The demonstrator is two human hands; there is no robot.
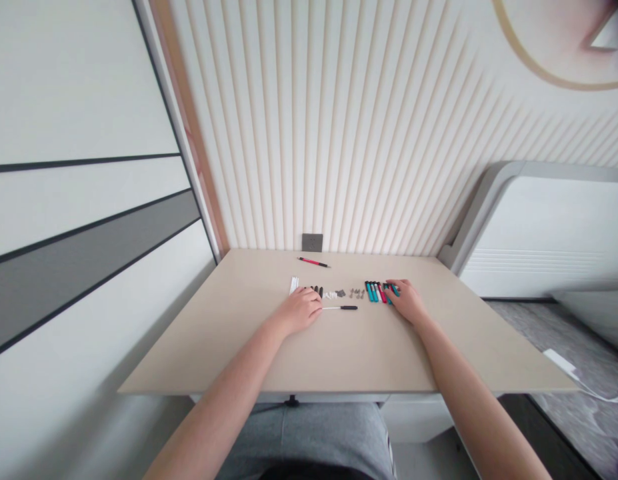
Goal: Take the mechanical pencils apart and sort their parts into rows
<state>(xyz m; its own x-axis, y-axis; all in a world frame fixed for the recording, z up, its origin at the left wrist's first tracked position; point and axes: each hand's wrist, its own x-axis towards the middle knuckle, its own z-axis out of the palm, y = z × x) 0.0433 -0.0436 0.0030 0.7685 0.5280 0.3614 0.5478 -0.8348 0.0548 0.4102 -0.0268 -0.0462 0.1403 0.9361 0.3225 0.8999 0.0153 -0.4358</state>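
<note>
My left hand (301, 309) lies low on the tabletop with its fingers stretched out. Its fingertips are beside several short black grips (316, 291) and the left end of a thin pale rod with a black end piece (349, 308). White sticks (294, 285) lie just beyond that hand. To the right, my right hand (407, 300) rests over the end of a row of pen barrels (373, 292), mostly teal with some red and white. Its thumb and fingers are apart and partly cover the last barrels. Between the hands are small white pieces (331, 295), dark grey bits (341, 293) and metallic tips (357, 293).
A red and black pen (313, 262) lies at the back of the beige table (359, 360), below a dark wall socket (312, 242). A white cabinet (89, 300) flanks the left side. A bed with a pale headboard (543, 227) stands at the right.
</note>
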